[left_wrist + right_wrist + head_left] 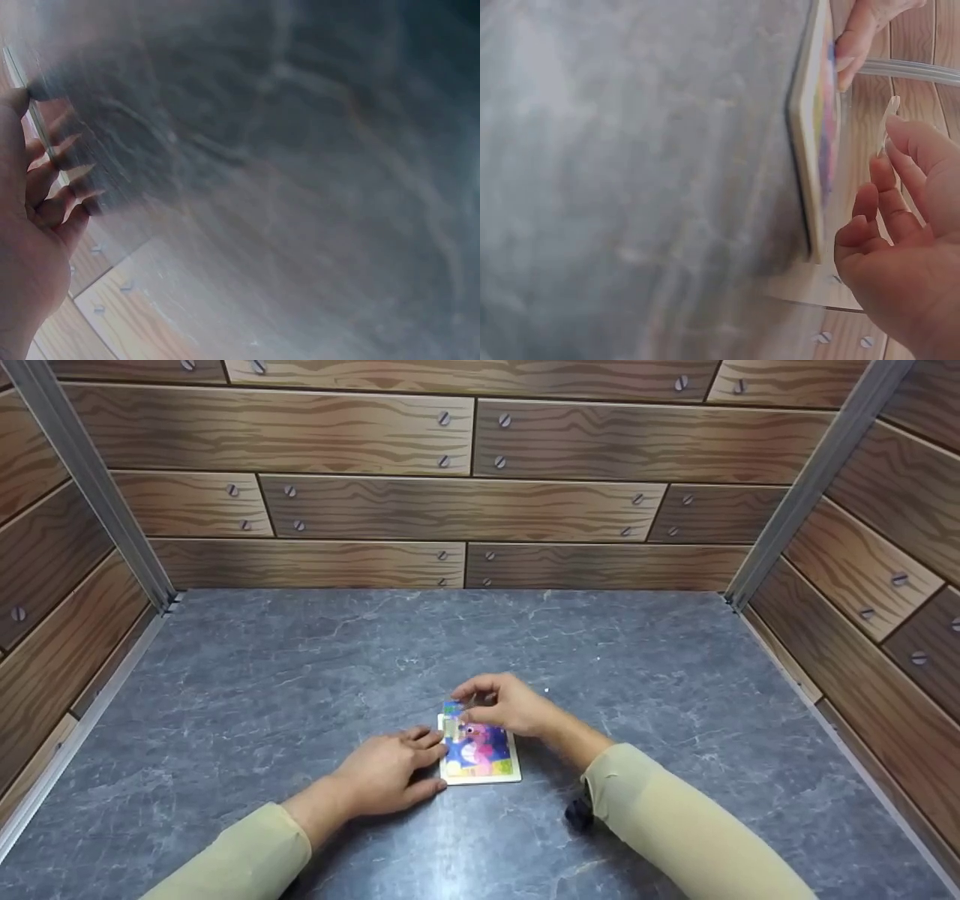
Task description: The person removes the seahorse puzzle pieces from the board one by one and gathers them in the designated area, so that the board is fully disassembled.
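A small picture puzzle (480,761) with a pale border lies on the table, printed with a pink figure on blue. Pinched between the right hand's (514,706) thumb and forefinger is a puzzle piece (451,708), raised over the puzzle's upper left corner. Below that piece a pale bare patch shows in the picture. The piece (889,124) appears edge-on in the right wrist view, apart from the puzzle's frame (804,135). Along the puzzle's left edge, the left hand (386,772) rests with extended fingers and thumb touching the border.
The grey marbled table (300,660) spreads around the puzzle. Wood-patterned walls (375,510) stand at the back and both sides, with metal posts (817,480) in the corners. A dark object (579,814) sits by the right sleeve's cuff.
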The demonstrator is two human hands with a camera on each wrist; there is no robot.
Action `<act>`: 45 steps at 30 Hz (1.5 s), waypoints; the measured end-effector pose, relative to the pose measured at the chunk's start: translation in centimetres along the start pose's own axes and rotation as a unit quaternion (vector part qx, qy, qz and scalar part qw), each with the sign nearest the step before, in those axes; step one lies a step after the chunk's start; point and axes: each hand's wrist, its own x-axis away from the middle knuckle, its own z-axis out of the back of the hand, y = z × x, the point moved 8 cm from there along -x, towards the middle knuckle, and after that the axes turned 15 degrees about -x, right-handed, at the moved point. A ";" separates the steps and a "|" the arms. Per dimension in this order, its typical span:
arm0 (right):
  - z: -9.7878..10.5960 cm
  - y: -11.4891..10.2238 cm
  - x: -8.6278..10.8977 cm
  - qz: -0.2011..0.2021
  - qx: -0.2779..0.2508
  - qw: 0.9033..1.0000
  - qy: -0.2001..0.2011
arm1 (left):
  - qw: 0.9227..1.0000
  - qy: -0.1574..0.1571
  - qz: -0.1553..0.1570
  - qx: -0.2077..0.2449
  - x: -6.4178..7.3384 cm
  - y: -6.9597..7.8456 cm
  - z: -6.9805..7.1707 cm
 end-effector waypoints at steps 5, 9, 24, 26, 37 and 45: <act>1.3 -0.9 0.2 0.012 0.029 0.999 0.019 | 1.000 -0.001 -0.002 0.000 -0.1 0.1 -0.2; 2.4 -1.0 0.5 0.018 0.032 0.999 0.031 | 1.000 -0.001 -0.002 0.000 -0.1 0.1 -0.3; 6.5 0.6 2.0 0.006 0.041 0.996 0.079 | 1.000 -0.010 0.007 0.006 0.0 0.0 -0.3; 6.9 0.8 2.2 0.005 0.041 0.996 0.085 | 1.000 -0.011 0.008 0.006 0.0 0.0 -0.3; 8.8 1.8 3.1 0.007 0.040 0.994 0.100 | 1.000 -0.003 0.006 0.005 0.2 0.0 0.0; 10.0 2.7 3.5 -0.012 0.047 0.992 0.117 | 1.000 0.004 0.007 0.003 0.1 0.1 0.1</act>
